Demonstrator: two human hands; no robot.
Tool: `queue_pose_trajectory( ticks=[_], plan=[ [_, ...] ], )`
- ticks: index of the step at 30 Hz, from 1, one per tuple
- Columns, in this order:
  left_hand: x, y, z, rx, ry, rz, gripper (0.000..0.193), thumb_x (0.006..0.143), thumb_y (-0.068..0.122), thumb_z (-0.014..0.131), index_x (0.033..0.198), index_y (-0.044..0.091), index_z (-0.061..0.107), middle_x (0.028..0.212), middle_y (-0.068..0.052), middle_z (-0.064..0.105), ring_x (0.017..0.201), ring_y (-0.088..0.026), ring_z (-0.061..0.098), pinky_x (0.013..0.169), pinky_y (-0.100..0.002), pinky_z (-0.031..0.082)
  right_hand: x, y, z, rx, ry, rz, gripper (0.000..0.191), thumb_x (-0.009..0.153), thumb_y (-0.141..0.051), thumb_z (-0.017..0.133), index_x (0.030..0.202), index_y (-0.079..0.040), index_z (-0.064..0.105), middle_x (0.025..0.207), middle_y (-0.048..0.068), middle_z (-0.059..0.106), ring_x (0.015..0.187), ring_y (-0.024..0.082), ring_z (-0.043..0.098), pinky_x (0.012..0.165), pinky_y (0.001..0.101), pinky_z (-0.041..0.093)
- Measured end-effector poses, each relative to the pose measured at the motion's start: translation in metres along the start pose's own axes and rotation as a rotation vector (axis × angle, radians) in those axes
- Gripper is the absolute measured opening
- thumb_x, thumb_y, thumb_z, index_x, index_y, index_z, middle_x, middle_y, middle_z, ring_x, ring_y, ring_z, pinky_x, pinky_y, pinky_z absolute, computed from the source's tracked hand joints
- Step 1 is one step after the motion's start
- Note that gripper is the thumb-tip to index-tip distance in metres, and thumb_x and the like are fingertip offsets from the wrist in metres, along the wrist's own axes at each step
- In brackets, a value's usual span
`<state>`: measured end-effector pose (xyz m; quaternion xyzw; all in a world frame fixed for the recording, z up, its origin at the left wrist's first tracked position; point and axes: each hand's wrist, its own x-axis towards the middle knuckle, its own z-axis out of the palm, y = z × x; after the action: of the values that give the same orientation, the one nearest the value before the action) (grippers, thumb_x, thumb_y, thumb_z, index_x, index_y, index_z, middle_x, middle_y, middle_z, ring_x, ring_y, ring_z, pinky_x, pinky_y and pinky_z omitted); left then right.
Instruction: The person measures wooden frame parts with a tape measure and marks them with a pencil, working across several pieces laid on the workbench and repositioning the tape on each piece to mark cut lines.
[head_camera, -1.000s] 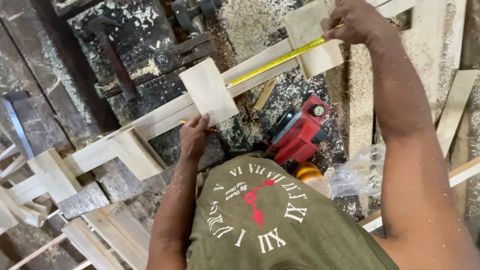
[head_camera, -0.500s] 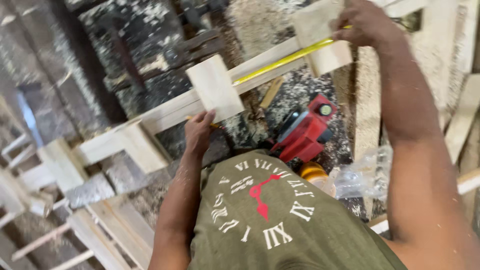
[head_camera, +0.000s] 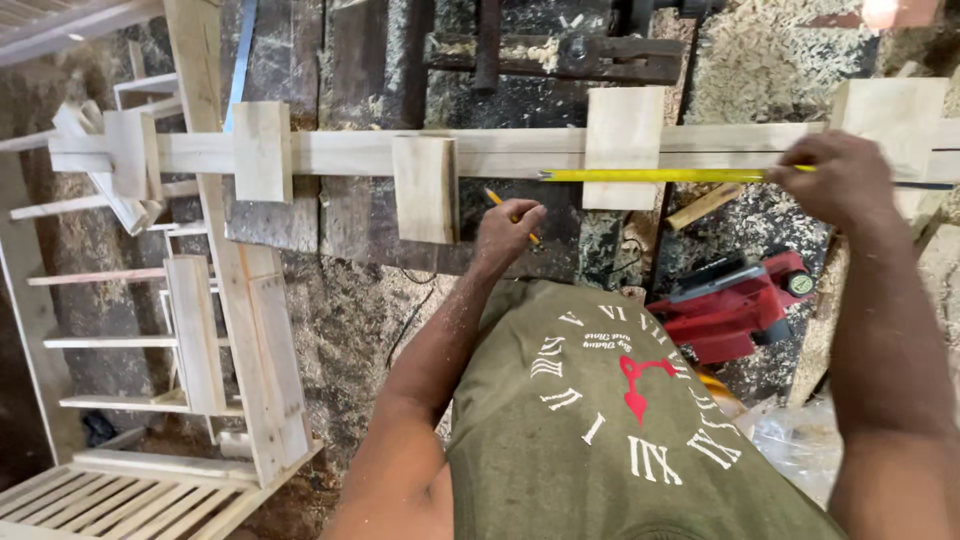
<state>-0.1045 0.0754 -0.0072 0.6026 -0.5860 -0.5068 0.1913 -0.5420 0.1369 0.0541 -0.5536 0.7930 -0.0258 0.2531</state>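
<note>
Yellow tape measure blade (head_camera: 655, 175) lies along the long pale wooden rail (head_camera: 510, 152), pinned by the right hand (head_camera: 850, 180); left hand (head_camera: 508, 228) pinches an orange pencil (head_camera: 500, 203) below the rail. Loosened fingers could let the tape slip, spoiling the mark.

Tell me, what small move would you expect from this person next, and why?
Probably bringing the pencil up to the tape's free end to mark the long wooden rail. The right hand pins the yellow tape measure flat along the rail, and the left hand holds the pencil just below it, tip not yet on the wood.
</note>
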Motion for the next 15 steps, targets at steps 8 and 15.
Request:
queue_pose_trajectory(
  ticks=[8,15],
  plan=[
    [-0.036,-0.055,-0.077,0.037,0.296,0.057,0.029,0.094,0.029,0.073,0.112,0.006,0.076,0.102,-0.008,0.077,0.089,-0.017,0.074,0.080,-0.031,0.061,0.016,-0.097,0.043,-0.006,-0.020,-0.011,0.026,0.098,-0.040,0.080,0.106,-0.015,0.079,0.099,0.008,0.072,0.085,0.019,0.065,0.072,0.0377,0.054],
    [-0.037,-0.081,-0.117,0.034,0.575,0.116,0.026,0.097,0.021,0.074,0.114,0.001,0.075,0.108,-0.014,0.077,0.097,-0.022,0.075,0.087,-0.033,0.060,0.022,-0.117,0.056,0.039,-0.031,0.017,0.020,0.094,-0.034,0.080,0.102,-0.015,0.080,0.102,0.007,0.071,0.085,0.020,0.065,0.076,0.0392,0.056]
  ],
)
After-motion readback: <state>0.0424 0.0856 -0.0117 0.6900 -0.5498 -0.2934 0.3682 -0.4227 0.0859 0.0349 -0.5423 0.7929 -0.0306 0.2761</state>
